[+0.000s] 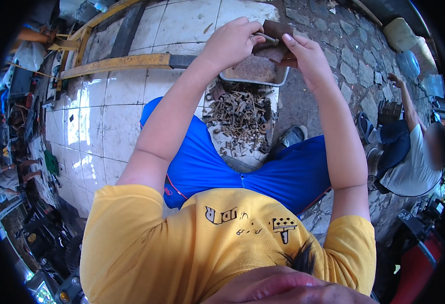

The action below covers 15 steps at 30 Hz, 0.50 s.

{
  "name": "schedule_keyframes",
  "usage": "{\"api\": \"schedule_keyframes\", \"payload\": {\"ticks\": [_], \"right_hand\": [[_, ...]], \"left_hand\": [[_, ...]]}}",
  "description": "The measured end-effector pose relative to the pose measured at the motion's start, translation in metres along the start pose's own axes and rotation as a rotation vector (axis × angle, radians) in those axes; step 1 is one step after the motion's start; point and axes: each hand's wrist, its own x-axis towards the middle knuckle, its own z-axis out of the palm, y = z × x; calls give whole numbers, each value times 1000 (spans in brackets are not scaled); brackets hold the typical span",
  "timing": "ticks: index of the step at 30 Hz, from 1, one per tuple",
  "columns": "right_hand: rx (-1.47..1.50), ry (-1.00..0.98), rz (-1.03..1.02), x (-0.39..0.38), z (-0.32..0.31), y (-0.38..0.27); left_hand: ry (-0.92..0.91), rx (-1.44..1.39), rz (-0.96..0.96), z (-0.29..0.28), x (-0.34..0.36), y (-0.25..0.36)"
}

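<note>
Out in front of me, above a shallow metal tray point(285, 76), both hands work close together. My left hand point(234, 44) pinches a bolt point(269, 38) whose greyish shank points right. The fingers of my right hand point(305, 57) are closed on a brown, flat sheet point(278, 28), which looks stiff and rests near the bolt; whether the two touch I cannot tell. Brownish residue covers the tray's bottom. Between the tray and my knees lies a heap of bolts, nuts and other small rusty hardware point(240, 114).
A yellow metal frame point(116, 65) with a dark end stands on white tiles at the left. Rough stone paving point(349, 63) lies to the right, where another person point(410, 162) sits with an arm stretched out. Blue jug-like containers point(409, 63) stand at the far right.
</note>
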Motion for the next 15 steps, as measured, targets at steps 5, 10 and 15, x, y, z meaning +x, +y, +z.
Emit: {"api": "schedule_keyframes", "payload": {"ticks": [5,10,15], "right_hand": [[-2,-31,13,0,3,4],[54,-29,-11,-3,-1,-7],[27,-23,-10,-4,3,-9]], "left_hand": [[-18,-59,18,0,2,3],[-5,-56,1,0,1,5],[-25,-48,-17,2,0,2]]}}
